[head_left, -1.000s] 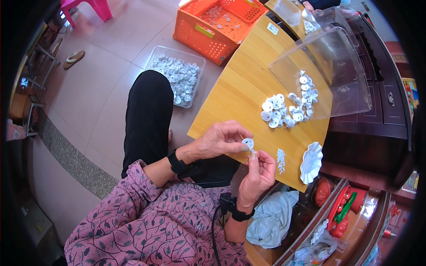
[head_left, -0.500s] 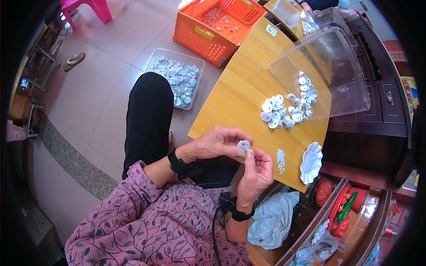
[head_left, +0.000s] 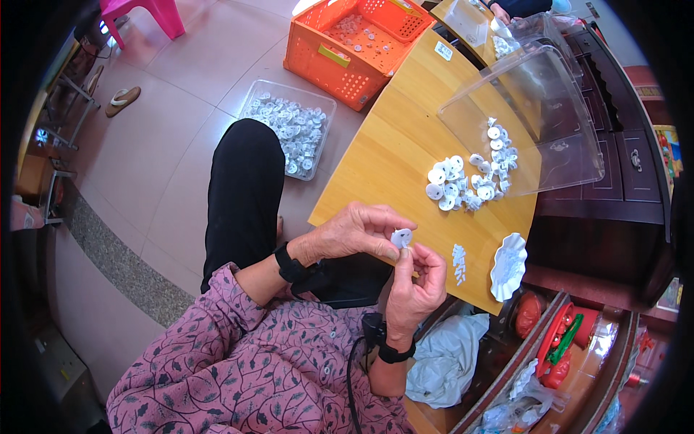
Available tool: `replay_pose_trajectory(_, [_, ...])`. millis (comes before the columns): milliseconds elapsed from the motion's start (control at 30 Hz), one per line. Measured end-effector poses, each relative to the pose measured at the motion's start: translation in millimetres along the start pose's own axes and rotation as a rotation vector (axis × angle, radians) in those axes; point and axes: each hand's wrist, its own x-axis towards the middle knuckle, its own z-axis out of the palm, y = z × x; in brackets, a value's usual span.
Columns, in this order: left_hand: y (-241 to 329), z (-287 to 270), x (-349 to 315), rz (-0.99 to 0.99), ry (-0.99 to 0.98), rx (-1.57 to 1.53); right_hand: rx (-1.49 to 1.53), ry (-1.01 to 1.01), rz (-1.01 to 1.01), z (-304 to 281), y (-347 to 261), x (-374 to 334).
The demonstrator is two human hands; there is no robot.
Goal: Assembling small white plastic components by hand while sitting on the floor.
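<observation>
Above the near edge of the wooden table (head_left: 376, 159), I hold a small white round plastic part (head_left: 402, 236) with dark holes in its face. My left hand (head_left: 353, 233) pinches it between thumb and fingers. From below, my right hand (head_left: 418, 283) is closed at the part's lower edge; whether a second small piece sits in those fingertips is hidden. To the right lies a little group of slim white pieces (head_left: 459, 264). Beside them stands a white scalloped dish (head_left: 500, 273) with small pale pieces in it. Farther back are heaps of similar round white parts (head_left: 450, 184).
A clear plastic lid or box (head_left: 578, 137) leans over the table's right side. On the floor stand a clear bin (head_left: 316, 163) full of white parts and an orange crate (head_left: 329, 76). An open drawer (head_left: 499, 358) and a white plastic bag (head_left: 448, 358) are at the lower right.
The round part has turned slightly in my fingers, so its face with the holes shows more. Both hands stay nearly in place; the whole view has shifted a little.
</observation>
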Motion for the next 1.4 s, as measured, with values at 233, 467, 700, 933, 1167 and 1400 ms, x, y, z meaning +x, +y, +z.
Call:
replay_pose_trajectory(233, [1,1,0,0.034,0.001,0.054,-0.104,-0.018,-0.099,-2,-2,2])
replay_pose_trajectory(467, [-1,1,0,0.055,-0.003,0.092,-0.184,-0.055,-0.159,-6,-5,4])
replay_pose_trajectory(700, [-1,2,1,0.089,-0.012,0.073,-0.205,-0.089,-0.18,-8,-8,5])
replay_pose_trajectory(933, [3,1,0,0.094,-0.033,0.117,-0.129,-0.128,-0.029,-11,-9,5])
replay_pose_trajectory(1167, [9,-1,0,0.104,-0.074,0.184,-0.029,-0.166,0.128,-12,-11,4])
replay_pose_trajectory(1400, [-1,0,0,0.04,-0.029,0.019,0.104,-0.141,0.203,-10,-10,6])
